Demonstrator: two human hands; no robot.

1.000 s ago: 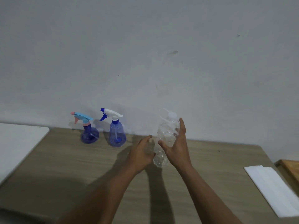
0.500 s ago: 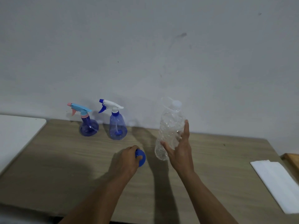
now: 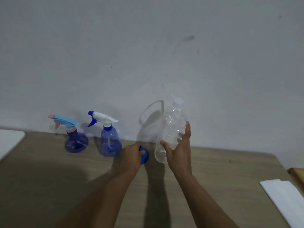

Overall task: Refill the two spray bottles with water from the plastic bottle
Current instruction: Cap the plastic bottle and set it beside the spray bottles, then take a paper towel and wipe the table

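Note:
My right hand grips a clear plastic bottle with a pale cap, held tilted just above the wooden table. My left hand is closed over a small blue round object resting on the table beside the bottle. Two blue spray bottles stand by the wall to the left. One is squat with a light-blue and pink trigger head. The other is taller with a white and dark-blue trigger head. Both have their heads on.
A white folded cloth lies at the table's right front. A white surface adjoins the table on the left, and a wooden piece shows at the right edge. A pale wall rises right behind the bottles.
My left hand left the plastic bottle and came down on the blue object. My right hand lifted the bottle slightly and holds it alone.

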